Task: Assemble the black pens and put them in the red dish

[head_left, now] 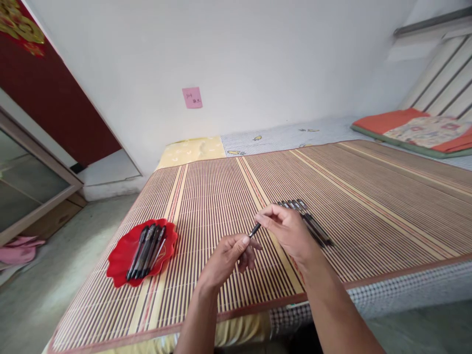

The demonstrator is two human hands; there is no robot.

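A dark pen [254, 229] is held between my two hands, above the striped mat. My left hand [230, 253] pinches its lower part between thumb and fingers. My right hand [285, 226] grips the upper end with its fingertips. Beyond my right hand lies a row of several black pens [317, 228] side by side on the mat, partly hidden by that hand. On the left, several more black pens [149, 250] lie together in a red scalloped dish [120, 258].
The bamboo mat [214, 196] covers a bed with patterned sheets [265, 140]. A folded orange and floral quilt [413, 130] lies at the far right. A pink note [192, 98] is stuck on the white wall behind. The bed's front edge runs just below my forearms.
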